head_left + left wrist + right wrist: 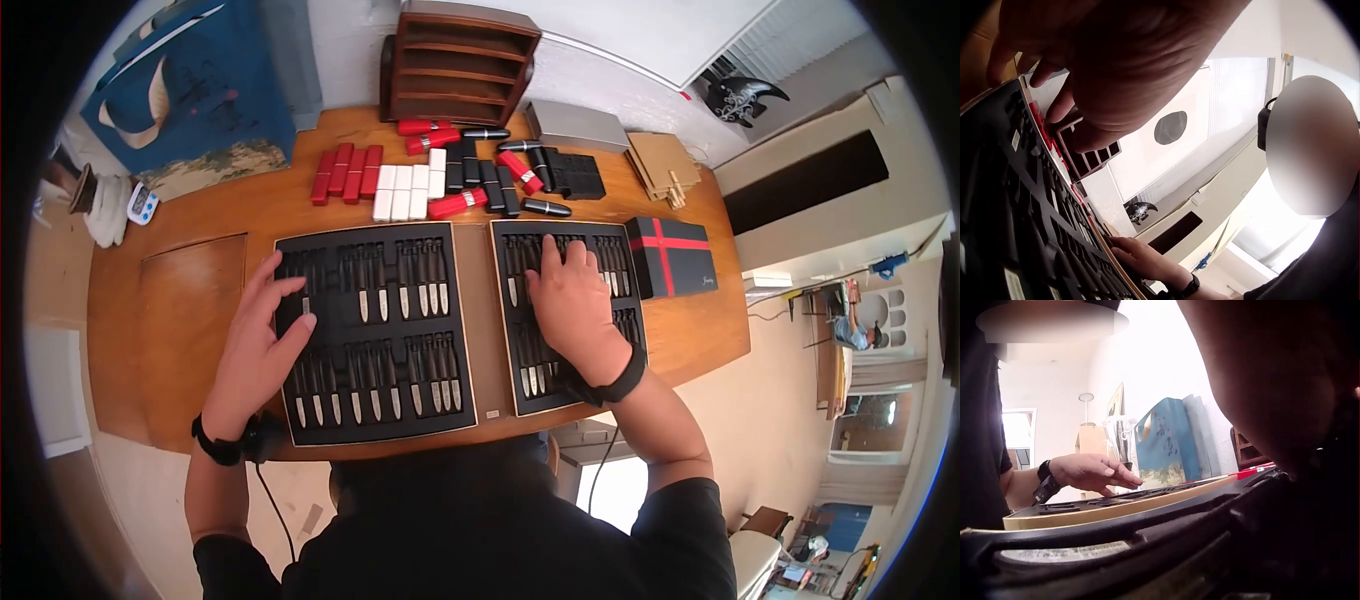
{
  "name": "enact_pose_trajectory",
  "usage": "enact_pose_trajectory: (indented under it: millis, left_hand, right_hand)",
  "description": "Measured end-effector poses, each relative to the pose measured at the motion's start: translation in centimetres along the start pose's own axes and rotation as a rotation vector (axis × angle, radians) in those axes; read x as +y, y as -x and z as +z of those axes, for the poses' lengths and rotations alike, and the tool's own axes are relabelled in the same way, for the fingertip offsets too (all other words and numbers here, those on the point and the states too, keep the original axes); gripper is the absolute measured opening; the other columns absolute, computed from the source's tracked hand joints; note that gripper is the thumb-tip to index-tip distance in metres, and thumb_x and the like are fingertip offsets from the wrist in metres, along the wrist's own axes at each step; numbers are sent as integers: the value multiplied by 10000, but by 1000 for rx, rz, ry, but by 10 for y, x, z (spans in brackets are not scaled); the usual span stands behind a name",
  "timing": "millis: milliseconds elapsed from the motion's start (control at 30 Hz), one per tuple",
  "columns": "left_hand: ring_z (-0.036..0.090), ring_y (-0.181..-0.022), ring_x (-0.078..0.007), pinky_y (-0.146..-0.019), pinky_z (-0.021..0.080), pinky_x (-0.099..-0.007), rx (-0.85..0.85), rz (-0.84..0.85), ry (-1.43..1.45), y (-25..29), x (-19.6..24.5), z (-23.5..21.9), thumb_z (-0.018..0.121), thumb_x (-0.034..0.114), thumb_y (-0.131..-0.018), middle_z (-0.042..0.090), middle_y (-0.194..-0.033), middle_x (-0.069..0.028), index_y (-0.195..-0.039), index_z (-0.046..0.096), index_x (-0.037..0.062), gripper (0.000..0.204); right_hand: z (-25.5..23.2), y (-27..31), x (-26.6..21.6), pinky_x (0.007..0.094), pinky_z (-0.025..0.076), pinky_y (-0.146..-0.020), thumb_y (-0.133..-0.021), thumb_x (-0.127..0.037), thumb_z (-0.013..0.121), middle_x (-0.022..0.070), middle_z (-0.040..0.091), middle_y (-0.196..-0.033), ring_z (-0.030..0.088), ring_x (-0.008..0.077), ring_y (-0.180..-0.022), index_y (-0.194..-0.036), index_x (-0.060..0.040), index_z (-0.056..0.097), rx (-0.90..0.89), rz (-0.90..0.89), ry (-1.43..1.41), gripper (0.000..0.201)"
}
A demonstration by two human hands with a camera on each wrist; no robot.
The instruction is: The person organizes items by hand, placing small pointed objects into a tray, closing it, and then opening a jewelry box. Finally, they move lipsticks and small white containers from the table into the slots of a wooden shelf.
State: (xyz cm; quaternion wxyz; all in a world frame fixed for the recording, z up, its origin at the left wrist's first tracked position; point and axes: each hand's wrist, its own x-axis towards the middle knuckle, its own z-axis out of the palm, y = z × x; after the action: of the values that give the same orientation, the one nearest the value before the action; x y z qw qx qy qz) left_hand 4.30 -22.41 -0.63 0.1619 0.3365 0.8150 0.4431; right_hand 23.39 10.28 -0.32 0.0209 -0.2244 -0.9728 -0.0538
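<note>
A black tray (340,437) with a gold edge holds rows of slim dark pieces with pointed silver ends. My left hand (262,340) lies over its left side, thumb and fingers spread apart, a silver end (307,304) showing between them. In the right wrist view, the left hand (1090,473) appears low over the tray with its fingers extended. A second such tray (500,330) lies to the right. My right hand (580,312) reaches over its upper rows, fingers extended, fingertips right at the tops of the pieces. Its palm hides several pieces beneath.
Behind the trays lie red tubes (347,172), white tubes (402,195) and black tubes (487,185). A black box with red ribbon (690,270) touches the right tray. Farther back stand a wooden shelf (465,65), a grey box (577,125) and a blue bag (200,90).
</note>
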Motion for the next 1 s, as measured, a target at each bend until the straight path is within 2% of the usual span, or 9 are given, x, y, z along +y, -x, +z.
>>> enact_pose_trajectory:
  millis: [67, 133, 233, 267, 367, 633, 767, 833, 1000]
  left_hand:
    - [392, -1464, -383, -1160, 365, -420, -3, 27, -67, -10, -6, -6, 694, 140, -932, 385, -1578, -232, -1301, 595, 8, 405]
    - [425, -1429, -410, -1152, 380, -421, -5, 92, -191, -20, -12, -9, 694, 170, -930, 403, -1557, -247, -1318, 587, 8, 434]
    - [433, -1413, -436, -1147, 389, -423, -94, -6, -163, -34, 15, -15, 695, 201, -925, 413, -1542, -256, -1333, 578, 7, 466]
    - [417, -1415, -444, -1153, 384, -428, -102, 45, -209, -39, 8, -12, 699, 230, -917, 417, -1532, -260, -1342, 567, -5, 503]
    - [378, -1450, -411, -1176, 345, -437, -137, 152, -328, -46, -7, 1, 710, 189, -913, 397, -1559, -226, -1368, 548, 7, 516]
    - [380, -1441, -410, -1181, 336, -438, -169, 141, -271, -47, -5, 0, 749, 191, -869, 412, -1536, -223, -1346, 570, 6, 542]
    - [420, -1393, -409, -1161, 362, -433, -172, 186, -219, -48, -11, 8, 784, 207, -829, 442, -1481, -225, -1321, 593, 14, 562]
    - [434, -1362, -423, -1151, 370, -446, -152, 212, -166, -49, -18, 10, 805, 228, -806, 460, -1446, -240, -1295, 612, 18, 567]
    - [404, -1383, -431, -1168, 346, -456, -149, 272, -209, -46, -25, 13, 804, 216, -807, 437, -1460, -242, -1314, 601, 17, 581]
  right_hand:
    - [4, 1, 2, 411, 570, -832, -946, -144, 622, 215, 569, -1095, 607, 367, -1030, -1382, 46, 526, 14, -62, 5, 485]
    - [3, 1, 2, 427, 560, -850, -926, -113, 629, 212, 567, -1105, 617, 375, -1026, -1381, 23, 532, -14, -56, 17, 485]
    - [6, -4, 7, 450, 557, -853, -893, -59, 629, 210, 571, -1107, 639, 388, -995, -1367, -11, 547, -31, -72, -8, 484]
    - [7, -6, 9, 457, 562, -838, -880, -35, 621, 209, 576, -1099, 652, 394, -967, -1355, -22, 556, -25, -85, -44, 480]
    - [3, -10, 12, 477, 570, -803, -877, -17, 605, 213, 585, -1086, 666, 406, -910, -1335, -31, 566, -29, -105, -94, 460]
    - [-17, -29, 20, 499, 559, -794, -863, 5, 613, 231, 586, -1070, 644, 445, -913, -1307, -33, 580, 57, -139, -237, 447]
    - [-21, -79, 9, 494, 542, -823, -847, 26, 604, 230, 590, -1066, 631, 437, -950, -1315, -22, 582, 162, -320, -342, 470]
    - [-21, -115, -4, 474, 550, -834, -855, 15, 577, 230, 604, -1024, 653, 422, -939, -1263, 10, 608, 209, -543, -325, 409]
    - [-4, -177, -31, 427, 563, -852, -899, -61, 559, 171, 622, -1065, 669, 353, -999, -1257, -57, 652, 213, -758, -119, 370]
